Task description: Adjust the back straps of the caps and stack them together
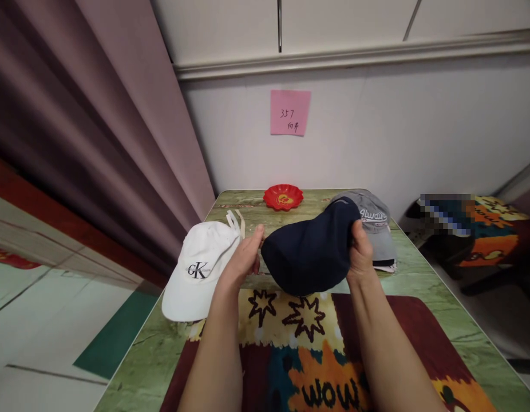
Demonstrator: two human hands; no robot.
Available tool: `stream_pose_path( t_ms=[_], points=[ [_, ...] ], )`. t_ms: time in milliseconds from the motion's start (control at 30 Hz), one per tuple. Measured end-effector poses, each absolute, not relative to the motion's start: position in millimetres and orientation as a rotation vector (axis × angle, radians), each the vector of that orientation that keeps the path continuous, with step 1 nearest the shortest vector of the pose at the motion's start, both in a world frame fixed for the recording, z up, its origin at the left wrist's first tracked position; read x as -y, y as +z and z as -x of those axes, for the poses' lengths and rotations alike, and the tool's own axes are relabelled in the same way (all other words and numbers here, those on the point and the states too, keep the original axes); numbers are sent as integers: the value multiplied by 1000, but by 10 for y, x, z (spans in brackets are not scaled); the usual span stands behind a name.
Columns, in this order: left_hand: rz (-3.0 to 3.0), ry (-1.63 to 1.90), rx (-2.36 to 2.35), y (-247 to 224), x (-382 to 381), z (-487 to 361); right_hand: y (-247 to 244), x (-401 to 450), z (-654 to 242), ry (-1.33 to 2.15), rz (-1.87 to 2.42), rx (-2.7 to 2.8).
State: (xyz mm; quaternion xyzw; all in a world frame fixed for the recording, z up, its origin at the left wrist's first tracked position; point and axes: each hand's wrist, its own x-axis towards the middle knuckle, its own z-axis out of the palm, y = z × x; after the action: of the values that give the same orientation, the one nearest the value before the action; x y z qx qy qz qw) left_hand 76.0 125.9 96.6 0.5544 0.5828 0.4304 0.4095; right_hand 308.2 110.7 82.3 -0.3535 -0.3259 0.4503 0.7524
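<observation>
A navy blue cap (310,252) is held up over the table, its dark rounded end toward the left. My right hand (361,250) grips it at the right side, thumb on the near face and the other fingers hidden behind. Just left of the cap is my left hand (246,254), thumb raised, fingers partly hidden, with a small gap to the fabric. Beyond my left wrist lies a white cap (209,254) with black letters on its front. Behind the navy cap sit grey caps (379,232), apparently stacked, the top one with white lettering.
A red scalloped dish (283,197) stands at the table's far edge. A patterned mat (305,343) covers the near part of the green wood-look table (138,355). The wall bears a pink note (289,113). A purple curtain (131,86) hangs at left; a colourful cloth-covered seat (497,240) is at right.
</observation>
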Motion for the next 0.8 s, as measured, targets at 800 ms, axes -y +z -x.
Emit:
stream_pose_path(
  t_ms=[800],
  points=[
    [-1818, 1009, -1560, 711, -1394, -830, 737, -1234, -3401, 1207, 1122, 1543]
  ],
)
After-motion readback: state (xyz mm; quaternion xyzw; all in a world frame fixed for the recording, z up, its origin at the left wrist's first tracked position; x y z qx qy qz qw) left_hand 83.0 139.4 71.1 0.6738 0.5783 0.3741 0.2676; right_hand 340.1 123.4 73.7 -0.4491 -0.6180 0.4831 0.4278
